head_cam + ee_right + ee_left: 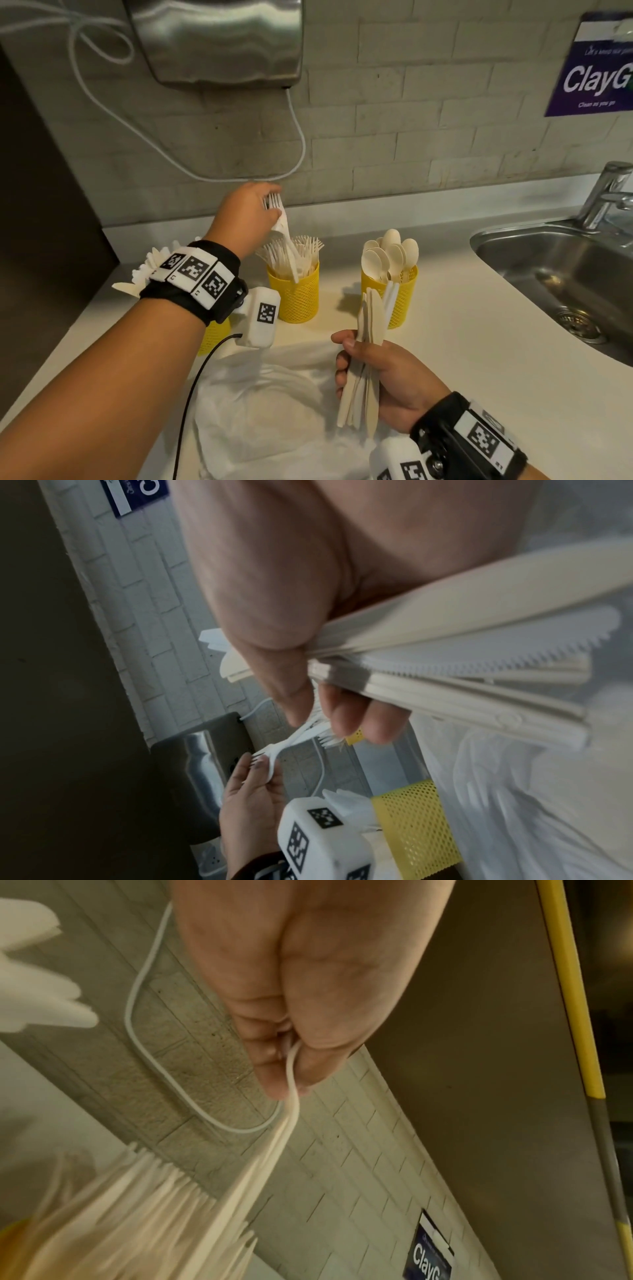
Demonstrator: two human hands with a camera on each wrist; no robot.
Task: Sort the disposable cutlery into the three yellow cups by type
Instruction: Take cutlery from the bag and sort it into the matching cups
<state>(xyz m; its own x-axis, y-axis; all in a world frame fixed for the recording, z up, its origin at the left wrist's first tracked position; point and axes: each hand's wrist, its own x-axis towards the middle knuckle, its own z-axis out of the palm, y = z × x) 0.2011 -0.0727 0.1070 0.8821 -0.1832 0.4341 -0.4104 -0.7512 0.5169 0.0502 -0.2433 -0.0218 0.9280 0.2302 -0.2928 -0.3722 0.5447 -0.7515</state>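
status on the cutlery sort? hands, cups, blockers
Left hand pinches white forks over the fork cup. Right hand grips a knife bundle. Spoon cup filled. Nothing blocking; plastic bag lies below.

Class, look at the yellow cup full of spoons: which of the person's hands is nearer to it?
Right. The right hand, gripping a bundle of knives, is just in front of the spoon cup; the left hand holds a fork above the fork cup, farther away.
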